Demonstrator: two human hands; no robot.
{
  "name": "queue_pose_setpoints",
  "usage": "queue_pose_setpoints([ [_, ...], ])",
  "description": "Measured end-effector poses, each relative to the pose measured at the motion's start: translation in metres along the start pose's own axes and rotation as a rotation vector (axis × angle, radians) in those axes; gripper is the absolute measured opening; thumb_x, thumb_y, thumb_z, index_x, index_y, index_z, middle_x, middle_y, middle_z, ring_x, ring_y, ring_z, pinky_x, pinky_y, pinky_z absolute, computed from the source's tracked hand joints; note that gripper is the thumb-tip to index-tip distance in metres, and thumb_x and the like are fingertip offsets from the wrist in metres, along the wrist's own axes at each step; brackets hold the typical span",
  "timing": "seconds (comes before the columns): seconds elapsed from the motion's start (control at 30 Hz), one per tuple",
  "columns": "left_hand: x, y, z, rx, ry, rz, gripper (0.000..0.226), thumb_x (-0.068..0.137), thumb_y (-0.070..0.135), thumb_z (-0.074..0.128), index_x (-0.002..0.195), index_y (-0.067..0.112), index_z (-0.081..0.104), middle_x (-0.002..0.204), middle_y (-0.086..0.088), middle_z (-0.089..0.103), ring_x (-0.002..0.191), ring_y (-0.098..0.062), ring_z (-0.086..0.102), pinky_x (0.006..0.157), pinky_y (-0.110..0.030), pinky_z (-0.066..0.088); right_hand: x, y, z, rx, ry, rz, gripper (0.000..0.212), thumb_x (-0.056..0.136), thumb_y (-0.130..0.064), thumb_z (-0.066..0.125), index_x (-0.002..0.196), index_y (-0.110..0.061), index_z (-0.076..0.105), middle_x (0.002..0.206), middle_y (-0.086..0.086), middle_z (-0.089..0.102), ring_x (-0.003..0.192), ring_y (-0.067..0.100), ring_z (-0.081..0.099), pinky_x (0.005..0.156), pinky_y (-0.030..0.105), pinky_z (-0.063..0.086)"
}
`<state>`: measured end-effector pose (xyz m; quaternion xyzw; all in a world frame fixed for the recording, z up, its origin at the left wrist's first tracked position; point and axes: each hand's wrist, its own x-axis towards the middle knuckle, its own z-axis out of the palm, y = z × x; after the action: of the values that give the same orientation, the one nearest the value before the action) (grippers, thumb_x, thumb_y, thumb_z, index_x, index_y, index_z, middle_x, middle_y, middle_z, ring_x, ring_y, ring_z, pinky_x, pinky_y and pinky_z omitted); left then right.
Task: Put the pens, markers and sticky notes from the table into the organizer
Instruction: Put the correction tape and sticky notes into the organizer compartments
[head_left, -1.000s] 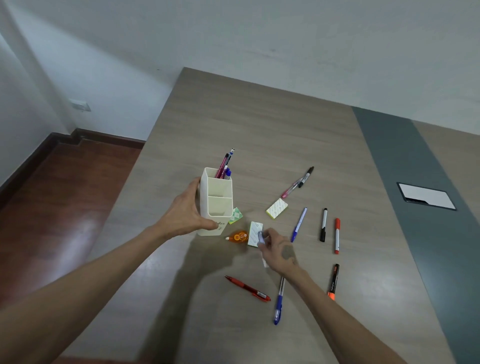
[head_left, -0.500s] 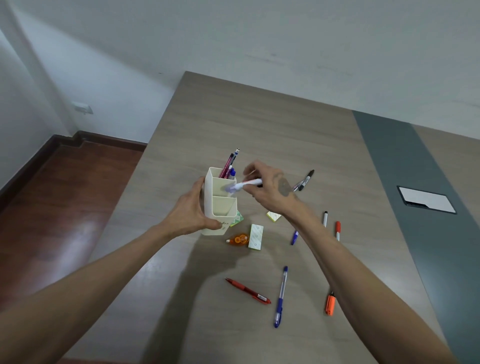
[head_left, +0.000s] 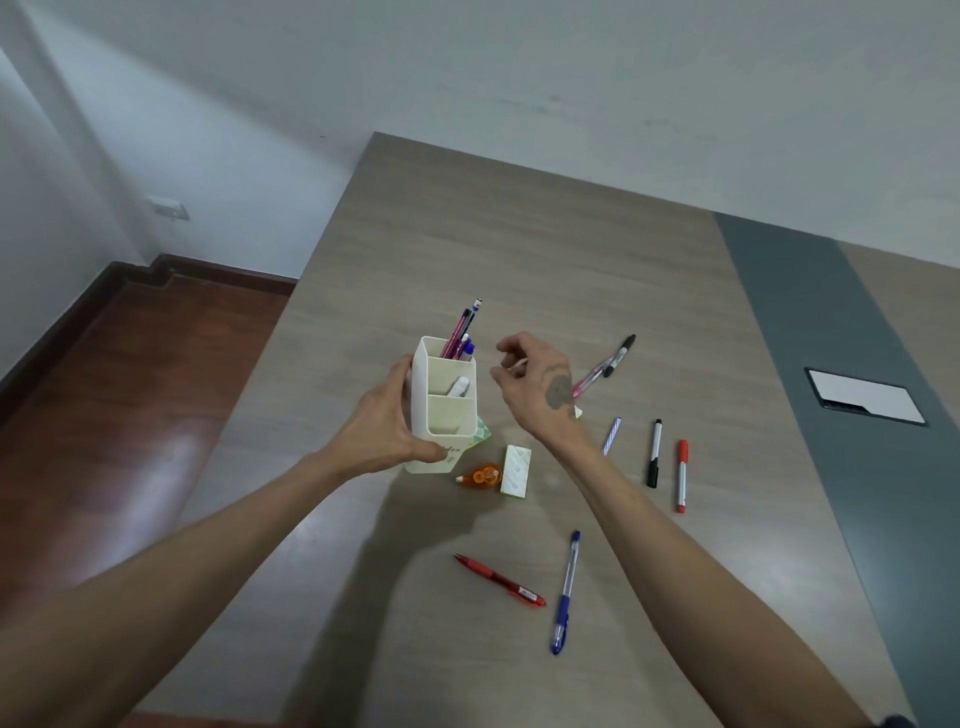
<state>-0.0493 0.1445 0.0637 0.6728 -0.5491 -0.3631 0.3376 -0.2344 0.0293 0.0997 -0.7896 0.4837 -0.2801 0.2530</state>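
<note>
A cream organizer (head_left: 434, 457) stands on the wooden table (head_left: 519, 249), gripped at its left side by my left hand (head_left: 387, 426). Its far compartment holds several pens (head_left: 464, 332); a white pen (head_left: 458, 387) now lies in the middle compartment. My right hand (head_left: 535, 387) hovers just right of the organizer with fingers loosely apart and nothing in it. On the table lie a sticky note pad (head_left: 516, 472), an orange correction tape (head_left: 480, 476), a red pen (head_left: 501, 581), a blue pen (head_left: 566, 592), a black marker (head_left: 654, 452), a red marker (head_left: 681, 475) and a striped pen (head_left: 613, 434).
A pink pen (head_left: 592, 375) and a black marker (head_left: 621, 355) lie farther back on the right. A green patterned pad (head_left: 480, 435) peeks out behind the organizer. A grey strip (head_left: 810, 332) with a white panel (head_left: 865, 397) crosses the table's right side. The table's left edge drops to red floor.
My right hand picked up the white pen from the table, carried it over the organizer and let it go into the middle compartment. The left hand has kept hold of the organizer.
</note>
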Motion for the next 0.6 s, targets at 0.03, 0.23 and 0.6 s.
queue_pose_setpoints([
  [0.03, 0.000, -0.001, -0.001, 0.001, 0.000, -0.001, 0.118, 0.062, 0.026, 0.097, 0.156, 0.029, 0.027, 0.136, 0.011, 0.059, 0.118, -0.013, 0.060, 0.096, -0.034, 0.058, -0.005, 0.011, 0.004, -0.049, -0.040, 0.006, 0.022, 0.083, -0.007, 0.072, 0.104, -0.013, 0.069, 0.088, -0.003, 0.063, 0.072, 0.009, 0.058, 0.066, 0.016, 0.049],
  [0.23, 0.000, -0.011, -0.007, 0.014, 0.009, -0.029, 0.119, 0.064, 0.025, 0.097, 0.157, 0.030, 0.024, 0.136, 0.013, 0.055, 0.118, -0.013, 0.058, 0.097, -0.033, 0.054, -0.071, 0.082, 0.050, -0.546, -0.535, -0.104, 0.033, 0.086, -0.031, 0.058, 0.112, -0.013, 0.066, 0.112, 0.006, 0.052, 0.102, 0.025, 0.050, 0.090, 0.039, 0.046],
  [0.6, -0.005, -0.024, -0.011, 0.014, 0.016, -0.048, 0.118, 0.064, 0.024, 0.097, 0.157, 0.030, 0.024, 0.135, 0.012, 0.056, 0.118, -0.013, 0.058, 0.097, -0.033, 0.054, -0.080, 0.098, 0.074, -0.663, -0.429, -0.288, 0.043, 0.081, -0.029, 0.068, 0.121, -0.019, 0.054, 0.117, 0.003, 0.057, 0.107, 0.024, 0.053, 0.098, 0.039, 0.042],
])
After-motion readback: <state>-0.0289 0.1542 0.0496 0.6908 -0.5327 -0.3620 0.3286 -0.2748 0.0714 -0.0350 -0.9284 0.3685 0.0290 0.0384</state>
